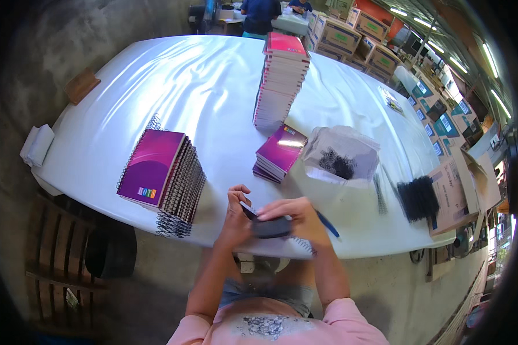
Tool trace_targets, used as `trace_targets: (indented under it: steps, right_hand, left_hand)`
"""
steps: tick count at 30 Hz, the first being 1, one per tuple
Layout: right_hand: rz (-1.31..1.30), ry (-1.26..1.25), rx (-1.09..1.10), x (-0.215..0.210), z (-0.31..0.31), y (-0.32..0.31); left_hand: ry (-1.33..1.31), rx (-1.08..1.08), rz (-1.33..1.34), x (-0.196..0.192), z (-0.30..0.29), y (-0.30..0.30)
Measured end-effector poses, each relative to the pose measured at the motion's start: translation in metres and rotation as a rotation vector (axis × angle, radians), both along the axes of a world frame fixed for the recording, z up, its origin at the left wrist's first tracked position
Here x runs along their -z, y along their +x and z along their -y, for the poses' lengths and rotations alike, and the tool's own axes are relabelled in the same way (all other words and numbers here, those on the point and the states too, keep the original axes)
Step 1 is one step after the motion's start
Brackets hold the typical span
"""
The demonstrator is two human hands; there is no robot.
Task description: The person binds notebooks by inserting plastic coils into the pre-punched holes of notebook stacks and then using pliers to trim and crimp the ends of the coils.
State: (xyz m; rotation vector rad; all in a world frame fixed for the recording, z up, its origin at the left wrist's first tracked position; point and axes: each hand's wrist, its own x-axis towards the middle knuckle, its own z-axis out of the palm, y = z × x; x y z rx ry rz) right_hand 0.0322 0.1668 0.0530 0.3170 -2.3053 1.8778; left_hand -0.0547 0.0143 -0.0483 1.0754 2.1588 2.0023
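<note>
Near the table's front edge, my left hand (235,221) grips the left end of a small dark-covered notebook (273,228), tilted and partly blurred. My right hand (299,217) is closed over its top and right side, fingers lying across it. A wire spiral coil (304,246) trails from the notebook's lower right, below my right hand. Just beyond my hands lies a short pile of purple notebooks (282,148). To the left stands a stack of spiral-bound purple notebooks (152,164), coils sticking out at its ends.
A tall notebook stack (281,86) rises behind the short pile. Right of it, a white wrapper (362,146) holds loose black coils (338,164). A blue pen (328,224) lies beside my right hand. Black coils (417,198) bunch against an open carton (452,192) at the right edge.
</note>
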Motion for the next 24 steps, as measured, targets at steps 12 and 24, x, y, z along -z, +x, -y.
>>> trace_targets:
  steps: [12, 24]
  right_hand:
    - [-0.612, 0.614, 0.847, -0.026, -0.041, 0.090]
    - [-0.192, 0.653, 1.290, 0.082, -0.091, 0.133]
  left_hand:
    - [0.138, 0.032, 0.128, -0.003, 0.006, 0.008]
    - [0.384, 0.151, 0.420, -0.017, 0.014, 0.013]
